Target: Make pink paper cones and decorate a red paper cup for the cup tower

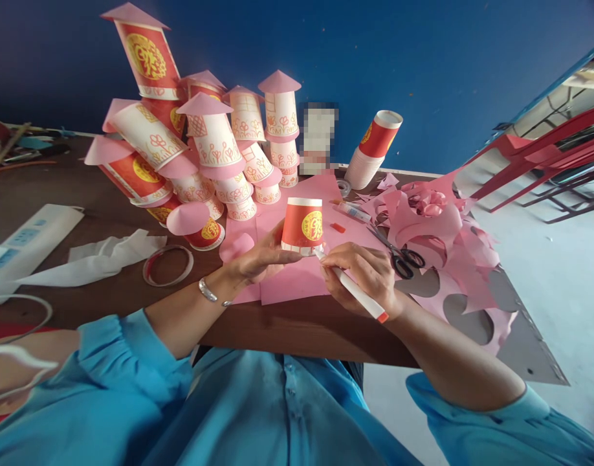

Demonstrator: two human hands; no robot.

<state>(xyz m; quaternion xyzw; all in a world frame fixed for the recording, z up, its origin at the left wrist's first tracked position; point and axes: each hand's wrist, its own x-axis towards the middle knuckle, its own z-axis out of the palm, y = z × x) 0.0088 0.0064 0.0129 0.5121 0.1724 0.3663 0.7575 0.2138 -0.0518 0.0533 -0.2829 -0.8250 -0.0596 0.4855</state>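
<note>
My left hand (264,255) holds a red paper cup (297,223) with a gold emblem, turned upside down so its wide white rim is lowest. In my right hand (367,272) is a white marker (358,295) with a red-orange end. The marker's tip meets the cup's white rim band, where short lines show. Beneath both hands lie pink paper sheets (282,285). A small red-orange cap (338,228) rests on the paper just right of the cup.
Decorated cup towers (214,139) with pink cone roofs stand at the left. Stacked cups (369,152) lean at the back right. Scissors (404,260), a glue tube (354,210) and pink scraps (428,226) lie right; a tape roll (167,283) and white wrapping (98,255) lie left.
</note>
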